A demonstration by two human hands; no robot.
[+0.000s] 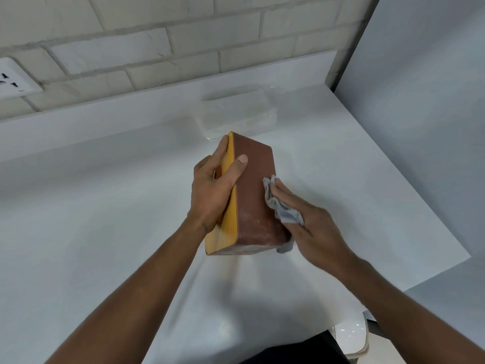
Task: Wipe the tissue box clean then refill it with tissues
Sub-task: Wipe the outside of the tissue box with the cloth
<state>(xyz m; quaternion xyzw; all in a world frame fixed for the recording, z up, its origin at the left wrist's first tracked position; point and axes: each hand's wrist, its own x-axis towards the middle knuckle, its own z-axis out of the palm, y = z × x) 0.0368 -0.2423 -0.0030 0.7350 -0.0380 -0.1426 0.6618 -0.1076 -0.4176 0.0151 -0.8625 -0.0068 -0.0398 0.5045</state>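
Observation:
The tissue box (pixel 256 195) has brown leather-like sides and a yellow wooden top. It is tipped on its side above the white counter (pixel 105 219), and pale dust marks its lower brown face. My left hand (pixel 214 190) grips it, fingers over the yellow top and thumb on the brown side. My right hand (pixel 312 227) presses a crumpled grey cloth (pixel 282 208) against the box's right side with fairly straight fingers. A clear plastic pack of white tissues (pixel 236 114) lies flat on the counter behind the box, near the wall.
A white brick wall (pixel 157 43) backs the counter, with a white power socket (pixel 13 81) at far left. A grey panel (pixel 420 101) rises on the right. The counter's edge runs diagonally at lower right, with a white shoe (pixel 351 334) below it.

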